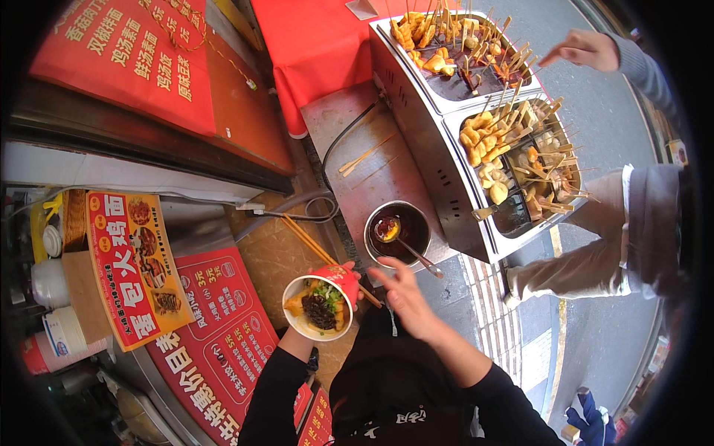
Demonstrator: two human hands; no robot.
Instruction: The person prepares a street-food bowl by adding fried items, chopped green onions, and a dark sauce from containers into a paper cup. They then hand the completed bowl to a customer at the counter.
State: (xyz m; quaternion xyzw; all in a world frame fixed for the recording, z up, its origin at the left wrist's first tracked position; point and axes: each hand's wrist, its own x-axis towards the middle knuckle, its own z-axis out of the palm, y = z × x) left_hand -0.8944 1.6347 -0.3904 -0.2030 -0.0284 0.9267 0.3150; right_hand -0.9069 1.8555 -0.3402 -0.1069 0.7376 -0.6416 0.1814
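A red paper cup [339,279] of food topped with chopped greens and dark sauce is held in my left hand [352,272], whose fingers wrap its far side. Long wooden chopsticks [312,241] pass behind the cup, by the same hand. My right hand [406,298] is raised with its fingers apart and nothing in it, right of the cup. Just beyond its fingertips stands a round metal pot [422,223] of dark red sauce. A metal ladle [411,252] rests in the pot, its handle over the rim towards me.
A stainless steel food warmer [415,139] with many skewers [485,136] stands at the upper right. Loose sticks [365,155] lie on the metal shelf [346,117]. Another person's hand [583,50] points at the skewers; a person in light trousers [580,267] stands beyond. Stacked paper cups [67,345] are at left.
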